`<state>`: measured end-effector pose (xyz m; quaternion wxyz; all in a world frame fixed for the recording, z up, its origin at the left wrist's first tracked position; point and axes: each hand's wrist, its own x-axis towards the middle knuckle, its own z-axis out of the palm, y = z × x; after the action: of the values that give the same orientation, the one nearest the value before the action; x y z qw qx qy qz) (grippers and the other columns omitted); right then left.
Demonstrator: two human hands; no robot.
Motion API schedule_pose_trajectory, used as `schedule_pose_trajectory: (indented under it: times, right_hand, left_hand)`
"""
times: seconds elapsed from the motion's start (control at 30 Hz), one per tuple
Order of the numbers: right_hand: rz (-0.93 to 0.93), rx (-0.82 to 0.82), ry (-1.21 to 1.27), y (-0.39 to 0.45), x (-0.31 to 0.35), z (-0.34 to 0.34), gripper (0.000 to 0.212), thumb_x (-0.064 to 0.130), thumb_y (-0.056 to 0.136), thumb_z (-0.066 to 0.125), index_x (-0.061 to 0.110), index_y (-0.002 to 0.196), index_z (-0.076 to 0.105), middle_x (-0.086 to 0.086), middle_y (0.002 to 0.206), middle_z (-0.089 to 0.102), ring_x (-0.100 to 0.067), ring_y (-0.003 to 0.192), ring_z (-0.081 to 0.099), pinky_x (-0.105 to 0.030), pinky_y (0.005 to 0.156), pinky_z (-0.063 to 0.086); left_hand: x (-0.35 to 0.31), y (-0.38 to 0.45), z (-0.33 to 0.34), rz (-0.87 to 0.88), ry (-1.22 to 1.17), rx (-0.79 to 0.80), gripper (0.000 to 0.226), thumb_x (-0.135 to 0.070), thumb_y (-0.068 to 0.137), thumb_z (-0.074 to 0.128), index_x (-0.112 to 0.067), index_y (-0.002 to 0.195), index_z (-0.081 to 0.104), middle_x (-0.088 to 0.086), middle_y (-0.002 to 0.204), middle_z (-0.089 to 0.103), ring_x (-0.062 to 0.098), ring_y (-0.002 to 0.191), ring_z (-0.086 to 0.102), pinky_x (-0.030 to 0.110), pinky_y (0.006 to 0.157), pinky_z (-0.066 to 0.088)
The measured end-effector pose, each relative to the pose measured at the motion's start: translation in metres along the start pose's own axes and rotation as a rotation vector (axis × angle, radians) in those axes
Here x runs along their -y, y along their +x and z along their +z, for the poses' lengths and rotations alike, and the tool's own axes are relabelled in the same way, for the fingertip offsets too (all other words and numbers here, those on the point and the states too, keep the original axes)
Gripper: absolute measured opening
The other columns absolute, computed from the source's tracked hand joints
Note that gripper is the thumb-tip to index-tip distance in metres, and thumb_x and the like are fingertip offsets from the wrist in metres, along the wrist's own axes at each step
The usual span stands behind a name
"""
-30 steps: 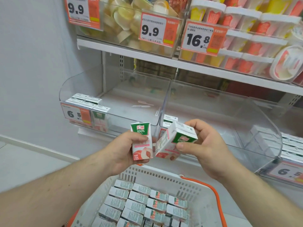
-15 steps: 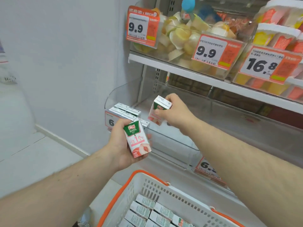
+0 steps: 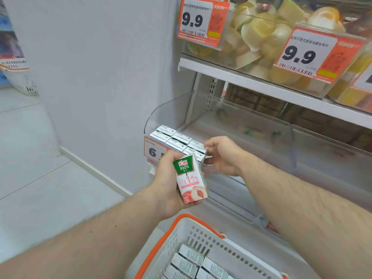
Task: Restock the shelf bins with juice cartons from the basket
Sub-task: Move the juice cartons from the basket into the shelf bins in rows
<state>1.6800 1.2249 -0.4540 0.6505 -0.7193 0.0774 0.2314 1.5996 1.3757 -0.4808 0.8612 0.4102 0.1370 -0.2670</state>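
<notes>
Left hand [image 3: 168, 188] grips a carton [image 3: 190, 181]; right hand [image 3: 221, 156] sets another among cartons [image 3: 177, 139] in bin [image 3: 281, 137].

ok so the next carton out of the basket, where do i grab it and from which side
Probably by the narrow top end, from straight above. The cartons in the basket stand packed side to side, showing only their tops, so the faces are blocked. Pinch across the short width of a carton on the row's edge, near the basket wall.
</notes>
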Motion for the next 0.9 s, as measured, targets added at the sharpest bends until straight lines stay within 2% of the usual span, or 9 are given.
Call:
schedule_pose_trajectory:
  times: [0.17, 0.23, 0.33, 0.4, 0.5, 0.57, 0.63, 0.77, 0.9]
  right_hand:
    - [0.023, -0.024, -0.108, 0.005, -0.003, -0.001, 0.023, 0.025, 0.096, 0.044, 0.014, 0.096, 0.065, -0.004, 0.088, 0.072, -0.020, 0.079, 0.059, -0.044, 0.097, 0.037]
    - [-0.024, -0.147, -0.270, -0.002, 0.002, 0.001, 0.027, 0.037, 0.096, 0.044, 0.017, 0.090, 0.061, -0.004, 0.090, 0.066, -0.022, 0.084, 0.056, -0.043, 0.090, 0.040]
    - [-0.337, -0.438, -0.433, -0.024, 0.017, 0.003, 0.018, 0.032, 0.083, 0.053, 0.017, 0.076, 0.059, -0.005, 0.082, 0.061, -0.023, 0.080, 0.055, -0.034, 0.072, 0.040]
    - [-0.468, -0.406, -0.441, -0.055, 0.024, 0.012, 0.010, 0.023, 0.074, 0.057, 0.017, 0.076, 0.064, -0.004, 0.085, 0.068, -0.018, 0.073, 0.058, -0.028, 0.066, 0.043]
    - [-0.507, -0.198, -0.622, -0.104, 0.019, 0.021, 0.040, 0.028, 0.059, 0.056, 0.020, 0.096, 0.069, 0.003, 0.096, 0.069, -0.010, 0.076, 0.059, -0.018, 0.065, 0.046]
    - [-0.459, -0.150, -0.825, -0.124, 0.008, 0.024, 0.051, 0.041, 0.064, 0.062, 0.027, 0.113, 0.066, 0.013, 0.102, 0.065, -0.004, 0.082, 0.058, -0.023, 0.075, 0.047]
    - [-0.490, -0.233, -0.969, -0.132, -0.002, 0.028, 0.047, 0.049, 0.070, 0.069, 0.033, 0.114, 0.064, 0.018, 0.103, 0.061, -0.001, 0.083, 0.055, -0.026, 0.077, 0.046]
    - [-0.700, -0.379, -1.197, -0.145, -0.008, 0.042, 0.030, 0.056, 0.073, 0.053, 0.031, 0.086, 0.063, 0.012, 0.088, 0.062, -0.010, 0.091, 0.059, -0.036, 0.076, 0.051]
    - [-0.580, -0.683, -1.160, -0.154, 0.007, 0.030, 0.031, 0.054, 0.081, 0.060, 0.024, 0.086, 0.059, 0.003, 0.086, 0.067, -0.027, 0.085, 0.061, -0.037, 0.073, 0.051]
  left_hand:
    - [0.001, 0.000, 0.004, 0.065, 0.051, -0.038, 0.033, -0.044, 0.081, 0.048, -0.015, 0.088, 0.061, 0.010, 0.077, 0.061, 0.030, 0.079, 0.058, 0.037, 0.065, 0.050]
    - [0.001, -0.004, 0.005, 0.094, 0.085, -0.059, 0.033, -0.045, 0.082, 0.048, -0.016, 0.089, 0.061, 0.009, 0.074, 0.062, 0.028, 0.075, 0.060, 0.036, 0.062, 0.050]
    - [0.000, -0.009, 0.005, 0.142, 0.165, -0.036, 0.035, -0.046, 0.080, 0.051, -0.016, 0.095, 0.061, 0.009, 0.080, 0.062, 0.028, 0.074, 0.060, 0.034, 0.057, 0.050]
    - [0.001, -0.011, 0.004, 0.196, 0.222, -0.009, 0.039, -0.043, 0.075, 0.055, -0.016, 0.101, 0.064, 0.010, 0.083, 0.065, 0.028, 0.075, 0.062, 0.034, 0.059, 0.050]
    - [0.004, -0.015, 0.004, 0.287, 0.335, 0.062, 0.039, -0.041, 0.068, 0.057, -0.016, 0.095, 0.068, 0.011, 0.084, 0.070, 0.030, 0.080, 0.064, 0.045, 0.076, 0.050]
    - [0.005, -0.020, 0.006, 0.340, 0.422, 0.113, 0.041, -0.040, 0.063, 0.055, -0.017, 0.095, 0.068, 0.009, 0.086, 0.071, 0.027, 0.083, 0.064, 0.041, 0.076, 0.047]
    - [0.006, -0.024, 0.009, 0.368, 0.481, 0.181, 0.048, -0.039, 0.059, 0.058, -0.018, 0.101, 0.065, 0.007, 0.088, 0.067, 0.023, 0.081, 0.062, 0.036, 0.070, 0.045]
    - [0.007, -0.028, 0.015, 0.419, 0.515, 0.261, 0.041, -0.041, 0.065, 0.059, -0.016, 0.098, 0.062, 0.007, 0.084, 0.064, 0.021, 0.074, 0.060, 0.041, 0.069, 0.047]
    - [0.007, -0.032, 0.022, 0.450, 0.447, 0.084, 0.039, -0.053, 0.090, 0.048, -0.017, 0.090, 0.064, 0.003, 0.082, 0.068, 0.018, 0.075, 0.063, 0.036, 0.062, 0.051]
